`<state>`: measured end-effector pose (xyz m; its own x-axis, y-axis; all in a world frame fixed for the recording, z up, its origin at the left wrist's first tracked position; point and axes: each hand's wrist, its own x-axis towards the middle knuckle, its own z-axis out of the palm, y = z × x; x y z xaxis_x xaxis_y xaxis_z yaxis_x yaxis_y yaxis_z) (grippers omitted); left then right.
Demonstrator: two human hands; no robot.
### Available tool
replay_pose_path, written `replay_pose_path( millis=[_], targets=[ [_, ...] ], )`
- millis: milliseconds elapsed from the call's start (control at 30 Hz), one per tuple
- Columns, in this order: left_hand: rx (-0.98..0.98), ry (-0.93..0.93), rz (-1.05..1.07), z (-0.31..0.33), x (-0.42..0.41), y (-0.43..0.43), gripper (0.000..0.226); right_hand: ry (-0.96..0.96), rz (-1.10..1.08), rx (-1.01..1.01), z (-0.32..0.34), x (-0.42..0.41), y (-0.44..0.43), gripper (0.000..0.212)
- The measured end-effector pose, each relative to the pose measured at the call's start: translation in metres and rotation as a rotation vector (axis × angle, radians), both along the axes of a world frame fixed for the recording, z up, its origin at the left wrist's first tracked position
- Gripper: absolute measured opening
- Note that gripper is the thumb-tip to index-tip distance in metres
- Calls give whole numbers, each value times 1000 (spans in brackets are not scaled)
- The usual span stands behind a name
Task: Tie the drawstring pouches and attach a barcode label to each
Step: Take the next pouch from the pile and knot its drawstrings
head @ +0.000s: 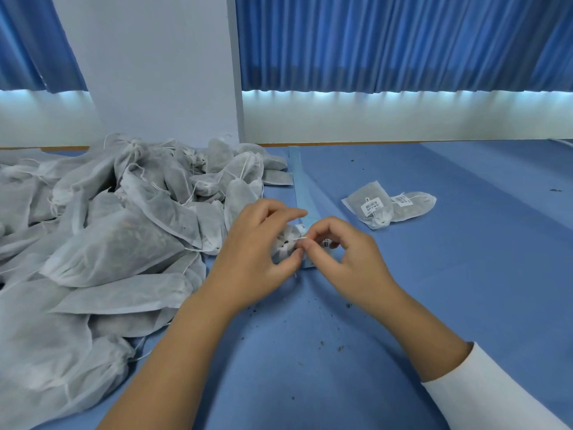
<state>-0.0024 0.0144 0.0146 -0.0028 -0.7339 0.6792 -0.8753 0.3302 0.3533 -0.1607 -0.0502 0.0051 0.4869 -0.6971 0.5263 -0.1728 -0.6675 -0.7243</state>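
A big heap of pouches (108, 237), white and see-through with dark filling, covers the left side of the blue bench (465, 274), their loose drawstrings trailing over one another. Behind the heap stands a pale pillar (155, 72), with blue curtains (387, 41) on both sides of it.

Just right of the heap, the left hand (257, 256) grips one small pouch (286, 243) by its bunched neck, fingers curled round it and thumb pressed against it, holding it just above the bench near the middle. The right hand (344, 252) meets it from the other side, its fingertips pinching the thin white string (299, 239) that comes out of the pouch's neck; the remaining fingers are curled in. Something small and white with dark print shows under the right hand's fingers, too hidden to read.

A narrow light-blue strip (297, 181) runs from behind the hands toward the far edge of the bench.

Further right, well apart from the hands, two pouches (356, 201) lie flat and overlapping, each with a barcode label (372, 204) on it. Dark crumbs (322, 344) are scattered on the bench nearer the person. A white sleeve (496, 392) covers the right forearm at the lower right.
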Motion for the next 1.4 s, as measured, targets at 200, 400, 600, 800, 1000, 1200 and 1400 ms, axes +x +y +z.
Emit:
replay_pose_path(
  millis=[200,400,600,800,1000,1200,1400],
  targets=[
    [239,288,-118,3,-3,3,8,-162,221,289,12,-6,-1,13],
    [392,324,-97,7,1,7,18,-112,174,297,10,-6,-5,12],
    [512,591,-337,21,-1,18,13,-47,94,114,7,-6,-6,12],
    [374,817,-284,25,-2,17,35,58,69,15,1,-4,-4,9],
    [435,583,-141,23,0,17,30,114,110,-190,7,-7,4,8],
    [719,527,-331,27,-5,22,26,-107,31,-206,15,-11,3,12],
    [675,785,-445,27,-8,19,30,-29,47,87,8,-4,4,24]
  ],
)
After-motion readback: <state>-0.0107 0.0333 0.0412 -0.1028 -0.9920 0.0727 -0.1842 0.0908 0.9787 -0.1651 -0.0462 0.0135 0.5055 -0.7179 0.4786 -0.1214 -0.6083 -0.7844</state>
